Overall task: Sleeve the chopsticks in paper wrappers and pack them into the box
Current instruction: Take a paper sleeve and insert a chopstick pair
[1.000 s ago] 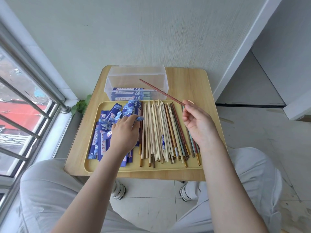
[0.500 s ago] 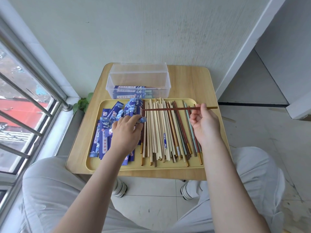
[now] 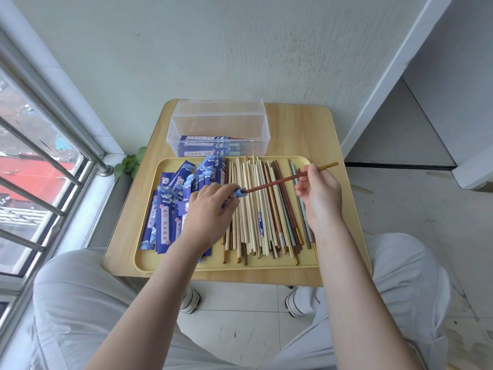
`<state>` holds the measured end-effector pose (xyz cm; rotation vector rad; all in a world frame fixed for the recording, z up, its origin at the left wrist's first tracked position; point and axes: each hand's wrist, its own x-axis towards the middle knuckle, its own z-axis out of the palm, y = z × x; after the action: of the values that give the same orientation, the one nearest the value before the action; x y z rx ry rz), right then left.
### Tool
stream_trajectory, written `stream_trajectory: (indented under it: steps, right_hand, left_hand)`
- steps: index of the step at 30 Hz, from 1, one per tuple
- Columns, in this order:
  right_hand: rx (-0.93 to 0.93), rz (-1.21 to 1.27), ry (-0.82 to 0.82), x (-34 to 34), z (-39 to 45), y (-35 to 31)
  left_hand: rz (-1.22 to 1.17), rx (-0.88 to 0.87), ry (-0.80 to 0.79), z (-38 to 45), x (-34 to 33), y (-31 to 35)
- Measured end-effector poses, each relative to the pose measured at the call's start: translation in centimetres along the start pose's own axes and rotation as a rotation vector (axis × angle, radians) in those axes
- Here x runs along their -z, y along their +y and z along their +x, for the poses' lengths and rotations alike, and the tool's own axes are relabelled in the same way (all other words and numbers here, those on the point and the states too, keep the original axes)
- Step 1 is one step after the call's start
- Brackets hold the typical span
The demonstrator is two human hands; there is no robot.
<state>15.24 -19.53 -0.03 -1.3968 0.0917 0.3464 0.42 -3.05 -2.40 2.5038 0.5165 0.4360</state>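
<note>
One red-brown wooden chopstick [image 3: 280, 180], pinched by right hand [image 3: 318, 192], tip at blue paper wrapper [image 3: 238, 193] mouth gripped by left hand [image 3: 210, 212] above yellow tray [image 3: 149, 263]; slide straight in w/o tearing.

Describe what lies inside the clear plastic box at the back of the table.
In the clear plastic box, a few chopsticks in blue wrappers lie flat along the bottom. Their exact number cannot be told, since they overlap.

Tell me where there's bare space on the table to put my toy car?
Bare wood shows on the table to the right of the clear box, behind the yellow tray. A thinner strip runs left of the tray. The tray itself is crowded with blue wrappers and loose chopsticks.
</note>
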Motion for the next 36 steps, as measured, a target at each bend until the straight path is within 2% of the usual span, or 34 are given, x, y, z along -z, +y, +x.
stream_trajectory:
  steps: [4,9,13,16,19,21,23,30,36]
  right_hand:
    - [0.071,-0.19,-0.043,-1.4,-1.0,0.4]
    - [0.26,-0.467,-0.091,-2.0,-1.2,1.2]
    - [0.207,-0.556,-0.193,-1.0,-0.4,0.9]
    - [0.155,-0.568,-0.137,0.0,0.0,0.7]
    - [0.177,-0.997,-0.031,1.1,0.2,1.2]
    - [0.144,-1.314,-0.072,1.2,0.2,2.1]
    - [0.058,-1.468,-0.12,0.8,0.1,3.0]
    - [-0.04,-1.564,-0.146,-0.5,-0.1,3.6]
    - [-0.146,-1.398,-0.143,-0.4,0.3,3.3]
  left_hand:
    - [-0.07,-0.057,-0.135,-0.2,-0.3,2.6]
    - [-0.372,0.127,-0.229,-0.5,-1.8,4.7]
    - [-0.457,0.238,-0.269,-0.7,-2.9,4.3]
    - [-0.488,0.298,-0.272,-0.8,-3.4,3.7]
    - [-0.518,0.406,-0.255,-0.5,-3.9,2.8]
    - [-0.541,0.462,-0.238,-0.4,-4.3,2.2]
    - [-0.576,0.498,-0.221,-0.4,-4.7,2.0]
    - [-0.561,0.534,-0.201,-0.6,-5.6,1.5]
    - [-0.563,0.551,-0.242,-0.5,-5.6,1.2]
